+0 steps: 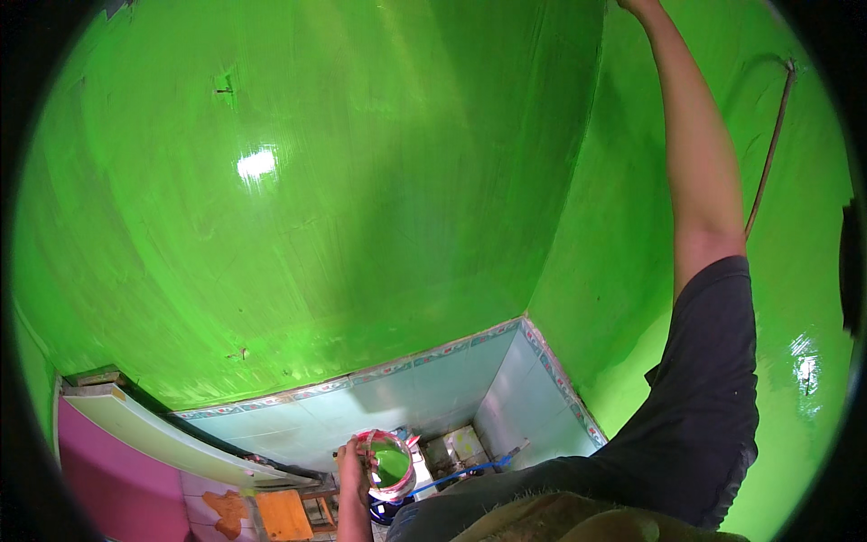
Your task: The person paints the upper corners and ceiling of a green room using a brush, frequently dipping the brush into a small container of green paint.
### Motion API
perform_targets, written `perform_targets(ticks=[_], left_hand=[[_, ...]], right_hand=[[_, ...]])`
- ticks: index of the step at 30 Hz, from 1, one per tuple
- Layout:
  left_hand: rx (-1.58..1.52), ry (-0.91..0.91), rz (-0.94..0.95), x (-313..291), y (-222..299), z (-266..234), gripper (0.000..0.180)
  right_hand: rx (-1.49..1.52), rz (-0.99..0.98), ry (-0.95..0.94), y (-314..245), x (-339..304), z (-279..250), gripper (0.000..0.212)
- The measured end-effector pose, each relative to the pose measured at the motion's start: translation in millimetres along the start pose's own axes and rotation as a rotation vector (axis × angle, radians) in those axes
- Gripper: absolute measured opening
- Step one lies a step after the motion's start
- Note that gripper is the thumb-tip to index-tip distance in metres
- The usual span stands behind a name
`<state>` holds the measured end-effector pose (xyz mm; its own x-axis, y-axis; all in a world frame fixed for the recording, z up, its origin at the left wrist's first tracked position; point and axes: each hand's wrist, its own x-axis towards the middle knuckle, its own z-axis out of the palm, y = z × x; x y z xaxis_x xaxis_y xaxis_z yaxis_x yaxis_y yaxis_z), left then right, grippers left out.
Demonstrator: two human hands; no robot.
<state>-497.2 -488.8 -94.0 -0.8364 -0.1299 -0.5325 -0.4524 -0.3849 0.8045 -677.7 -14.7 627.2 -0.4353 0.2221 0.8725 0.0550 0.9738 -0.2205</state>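
Observation:
Low in the view, my left hand (350,462) is closed on the rim of a small paint bucket (397,492). The bucket is white with a reddish rim, and bright green paint (391,462) shows inside it. My right arm stretches up along the right side. Only a bit of my right hand (638,4) shows at the top edge, near the corner of the green walls, and its fingers are cut off. The large wall (361,226) ahead is coated in glossy green with visible streaks.
Pale blue tiles (343,411) with a patterned border line the lower walls. At left stand a pink panel (113,461) and a pale curved board (172,438). An orange wooden piece (283,515), a blue hose (461,471) and a hanging brown rod (772,149) are also around.

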Motion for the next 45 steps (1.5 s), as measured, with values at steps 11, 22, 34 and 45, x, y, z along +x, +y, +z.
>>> perform_targets(ticks=[11, 22, 34, 45], left_hand=[[0.019, -0.011, -0.035, 8.0, -7.8, 8.4, 0.033], [0.024, -0.099, -0.049, 6.9, -1.6, 24.4, 0.034], [0.061, -0.030, -0.029, -5.0, -8.4, 20.8, 0.031], [0.005, -0.055, -0.035, -5.0, -17.9, 1.0, 0.029]], right_hand=[[0.311, 0.171, -0.315, 104.8, -257.1, 144.6, 0.039], [0.065, 0.037, -0.473, 163.2, -191.7, 107.1, 0.045], [0.405, -0.085, -0.088, 51.4, -215.1, 132.3, 0.039], [0.215, 0.039, -0.702, 78.6, -515.5, 200.6, 0.027]])
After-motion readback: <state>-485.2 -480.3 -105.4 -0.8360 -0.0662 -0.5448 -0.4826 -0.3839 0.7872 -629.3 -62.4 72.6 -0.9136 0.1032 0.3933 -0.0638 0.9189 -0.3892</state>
